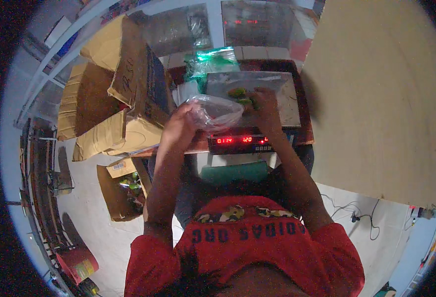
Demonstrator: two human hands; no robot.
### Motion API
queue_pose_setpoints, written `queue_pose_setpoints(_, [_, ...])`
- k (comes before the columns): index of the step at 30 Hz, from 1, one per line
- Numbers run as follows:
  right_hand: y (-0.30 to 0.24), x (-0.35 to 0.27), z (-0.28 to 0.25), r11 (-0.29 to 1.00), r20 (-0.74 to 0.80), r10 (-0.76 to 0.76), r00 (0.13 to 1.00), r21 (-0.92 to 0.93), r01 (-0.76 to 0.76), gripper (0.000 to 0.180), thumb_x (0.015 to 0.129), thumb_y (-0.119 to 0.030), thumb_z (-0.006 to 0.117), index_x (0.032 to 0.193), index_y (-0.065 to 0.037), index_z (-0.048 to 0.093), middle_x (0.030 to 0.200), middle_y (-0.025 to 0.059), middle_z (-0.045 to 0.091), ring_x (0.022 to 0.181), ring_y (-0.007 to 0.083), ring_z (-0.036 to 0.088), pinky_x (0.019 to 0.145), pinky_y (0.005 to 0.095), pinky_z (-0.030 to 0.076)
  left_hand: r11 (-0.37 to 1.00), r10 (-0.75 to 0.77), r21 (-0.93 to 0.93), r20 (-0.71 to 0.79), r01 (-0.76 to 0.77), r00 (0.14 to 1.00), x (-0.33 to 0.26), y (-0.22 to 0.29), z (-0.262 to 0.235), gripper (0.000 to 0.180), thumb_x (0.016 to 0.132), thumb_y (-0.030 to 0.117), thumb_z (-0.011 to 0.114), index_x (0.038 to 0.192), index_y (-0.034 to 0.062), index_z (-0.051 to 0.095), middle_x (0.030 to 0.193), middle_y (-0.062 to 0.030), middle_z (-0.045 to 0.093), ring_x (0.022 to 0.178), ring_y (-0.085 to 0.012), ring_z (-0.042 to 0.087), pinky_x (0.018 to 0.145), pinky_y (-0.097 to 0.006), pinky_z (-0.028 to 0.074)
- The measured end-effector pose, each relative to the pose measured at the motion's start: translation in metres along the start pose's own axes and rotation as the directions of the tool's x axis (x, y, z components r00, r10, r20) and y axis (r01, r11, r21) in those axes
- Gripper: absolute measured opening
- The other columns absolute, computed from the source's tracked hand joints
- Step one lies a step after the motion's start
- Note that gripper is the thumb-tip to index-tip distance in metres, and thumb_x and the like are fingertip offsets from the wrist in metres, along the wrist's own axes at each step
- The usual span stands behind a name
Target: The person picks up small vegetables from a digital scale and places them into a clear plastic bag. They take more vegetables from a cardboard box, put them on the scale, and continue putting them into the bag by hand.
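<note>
My left hand [182, 119] grips the rim of a clear plastic bag [220, 110], whose mouth gapes toward the right. Over the metal plate of a digital weighing scale [286, 84], my right hand [267, 106] closes on a small green piece [255, 100]. Beside its fingers lie other small green and brownish pieces [237, 92], their kind too blurred to make out. Red digits glow on the scale's display [240, 140], just below the plate. Part of the fingertips of my right hand is hard to see in the dim light.
Behind the bag lies a stack of clear and green plastic bags [210, 59] on the dark table. At the left stands a large open cardboard box [136, 84]; a smaller box [111, 193] sits on the floor below. A big wooden board [381, 99] fills the right side, with cables [356, 215] beneath.
</note>
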State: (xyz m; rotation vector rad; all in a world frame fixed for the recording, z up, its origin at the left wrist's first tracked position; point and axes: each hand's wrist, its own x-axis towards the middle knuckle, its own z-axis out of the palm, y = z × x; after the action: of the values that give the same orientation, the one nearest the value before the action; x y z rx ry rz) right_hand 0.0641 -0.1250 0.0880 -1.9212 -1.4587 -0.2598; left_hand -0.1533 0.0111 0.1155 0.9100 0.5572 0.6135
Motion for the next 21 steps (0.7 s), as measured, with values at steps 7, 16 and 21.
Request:
queue_pose_setpoints(7, [-0.008,0.007,0.013,1.000,0.233,0.029,0.972,-0.019,-0.025,0.050,0.065,-0.016,0.071,0.113,-0.009,0.060,0.115,0.0203,0.051,0.109,0.0391,0.045,0.094,0.0455,0.038,0.982,0.060,-0.185,0.112,-0.039,0.992,0.037,-0.016,-0.011,0.012,0.089,0.012,0.053,0.096,0.0036,0.059,0.084,-0.0070,0.061,0.076,-0.0166,0.057,0.071,-0.035,0.048])
queue_pose_setpoints(16, [0.020,-0.006,0.010,0.930,0.028,0.345,0.938,0.122,-0.346,0.051,0.069,-0.021,0.071,0.113,-0.001,0.054,0.109,0.0177,0.054,0.104,0.0331,0.051,0.089,0.0409,0.042,0.987,0.047,-0.157,0.091,-0.032,0.995,0.059,-0.028,0.025,0.016,0.088,0.018,0.052,0.093,0.0053,0.060,0.084,-0.0067,0.060,0.076,-0.0202,0.059,0.072,-0.038,0.048])
queue_pose_setpoints(21, [0.029,-0.002,-0.042,0.362,0.268,0.532,0.803,0.786,-0.502,0.052,0.076,-0.024,0.068,0.117,0.001,0.051,0.109,0.0111,0.057,0.098,0.0231,0.057,0.086,0.0368,0.045,0.975,0.211,0.027,0.168,-0.219,0.963,0.049,-0.031,0.029,0.021,0.089,0.020,0.053,0.102,0.0038,0.057,0.091,-0.0065,0.060,0.084,-0.0191,0.058,0.078,-0.034,0.048])
